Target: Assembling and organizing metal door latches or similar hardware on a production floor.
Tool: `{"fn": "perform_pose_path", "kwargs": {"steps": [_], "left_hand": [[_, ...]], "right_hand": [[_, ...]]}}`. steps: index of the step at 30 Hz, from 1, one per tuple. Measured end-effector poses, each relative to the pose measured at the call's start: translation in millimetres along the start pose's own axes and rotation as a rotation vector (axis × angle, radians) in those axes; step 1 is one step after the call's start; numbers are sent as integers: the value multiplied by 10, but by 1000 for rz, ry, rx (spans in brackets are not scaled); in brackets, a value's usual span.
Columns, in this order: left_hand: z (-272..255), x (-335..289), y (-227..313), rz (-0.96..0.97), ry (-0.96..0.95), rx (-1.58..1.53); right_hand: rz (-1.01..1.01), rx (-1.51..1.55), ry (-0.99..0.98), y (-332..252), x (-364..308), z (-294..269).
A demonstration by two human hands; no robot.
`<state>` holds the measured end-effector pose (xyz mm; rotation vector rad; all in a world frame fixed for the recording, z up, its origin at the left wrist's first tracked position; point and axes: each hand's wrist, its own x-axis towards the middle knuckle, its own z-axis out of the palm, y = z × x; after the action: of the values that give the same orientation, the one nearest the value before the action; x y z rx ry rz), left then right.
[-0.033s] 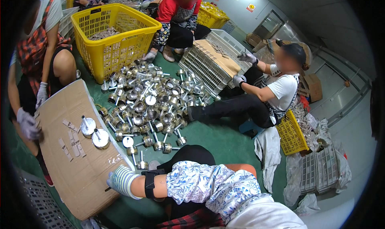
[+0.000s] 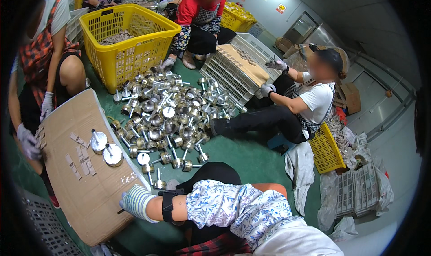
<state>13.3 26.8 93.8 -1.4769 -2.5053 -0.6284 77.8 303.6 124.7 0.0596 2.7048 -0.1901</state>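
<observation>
My right hand [image 2: 138, 203], in a green-and-white striped glove, rests at the near right edge of a cardboard sheet [image 2: 96, 202]. Its fingers look curled, and a thin dark tip shows beside them; what they hold is hidden. Beyond the hand, two round silver metal cups with stems, a nearer one [image 2: 112, 154] and a farther one [image 2: 98, 142], stand on the cardboard, stems up. Several small pale flat strips [image 2: 84, 161] lie to their left. My left hand is out of view.
A heap of metal stemmed cups [image 2: 166, 108] covers the green floor. Behind it stands a yellow basket [image 2: 130, 54]; white crates [image 2: 229, 72] are to its right. Co-workers sit around, one's gloved hand [image 2: 29, 142] at the cardboard's left edge. A grey crate [image 2: 49, 220] is at lower left.
The left co-worker's gloved hand has shifted slightly left, showing more pale strips at the cardboard's edge. My right hand has not moved.
</observation>
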Motion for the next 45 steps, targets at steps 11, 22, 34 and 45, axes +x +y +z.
{"fn": "perform_pose_path", "kwargs": {"steps": [11, 22, 34, 45], "left_hand": [[-4, -11, -26, -83, -100, 58], [-3, -24, -26, -87, -99, 65], [37, -54, -41, -38, -28, 47], [-82, 101, 49, -62, -95, -11]], "right_hand": [[-5, 11, 21, 5, 5, 13], [-16, 30, -5, 13, 7, -8], [-6, 20, 7, 17, -17, -12], [-17, 39, -9, 52, 23, 42]]}}
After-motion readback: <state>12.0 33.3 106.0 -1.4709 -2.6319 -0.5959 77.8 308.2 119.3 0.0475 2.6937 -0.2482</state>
